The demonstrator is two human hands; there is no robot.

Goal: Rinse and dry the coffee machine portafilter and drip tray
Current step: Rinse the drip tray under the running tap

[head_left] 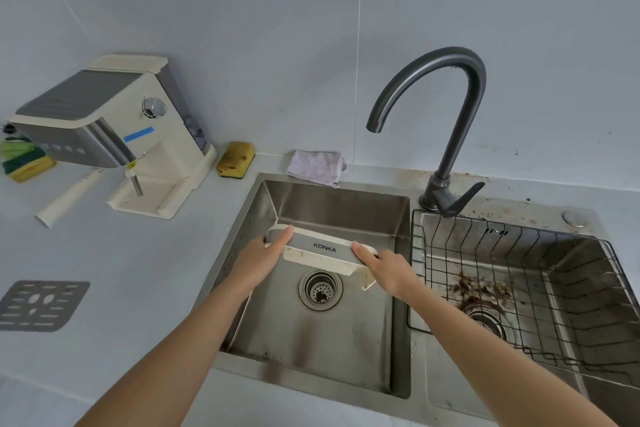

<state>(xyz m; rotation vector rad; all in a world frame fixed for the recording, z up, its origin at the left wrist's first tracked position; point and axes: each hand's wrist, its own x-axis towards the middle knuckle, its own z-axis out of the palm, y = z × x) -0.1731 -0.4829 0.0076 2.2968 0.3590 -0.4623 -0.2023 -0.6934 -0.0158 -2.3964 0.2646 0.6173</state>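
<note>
I hold the cream drip tray [320,251], with its grey KONKA front strip, over the left sink basin [346,204], tilted with its front face up. My left hand [261,258] grips its left end and my right hand [384,269] grips its right end. The tray's grey slotted grate [38,305] lies on the counter at the far left. The coffee machine [114,135] stands at the back left. A white portafilter handle [65,201] sticks out from under the machine's front, and its head is hidden.
The dark gooseneck faucet [446,135] stands behind the sinks, and no water shows at its spout. A pale cloth [317,167] and a yellow sponge [236,160] lie behind the left basin. A wire rack [519,288] fills the dirty right basin. More sponges [24,163] sit far left.
</note>
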